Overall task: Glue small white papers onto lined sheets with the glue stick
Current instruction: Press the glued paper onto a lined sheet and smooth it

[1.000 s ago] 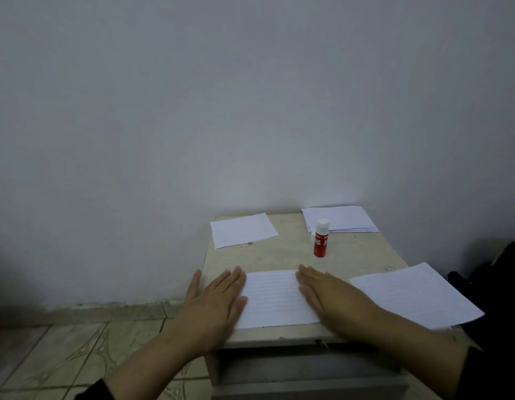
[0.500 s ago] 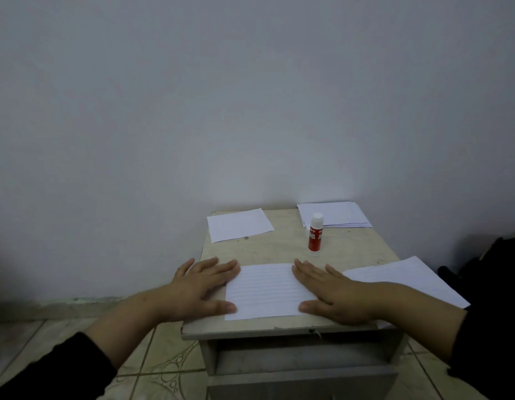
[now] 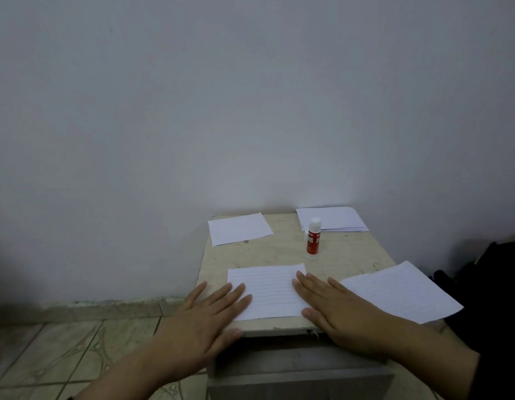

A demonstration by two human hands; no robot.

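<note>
From the head view I see my left hand lying flat with straight fingers on the left edge of a white lined paper sheet at the front of the pale, scuffed wooden tabletop, and my right hand pressed flat on its right edge, fingers spread and gripping nothing. The red glue stick with its white cap stands upright and capped just behind that sheet, touched by neither hand. A single small white paper lies at the back left corner, a stack of small white papers sits at the back right against the grey wall, and a second lined sheet overhangs the tabletop's right edge. I judge the job is near a start or between rounds: I cannot tell whether a paper is already stuck on the sheet under my palms, and the stack suggests plenty remains to glue. Tiled floor shows at the lower left.
</note>
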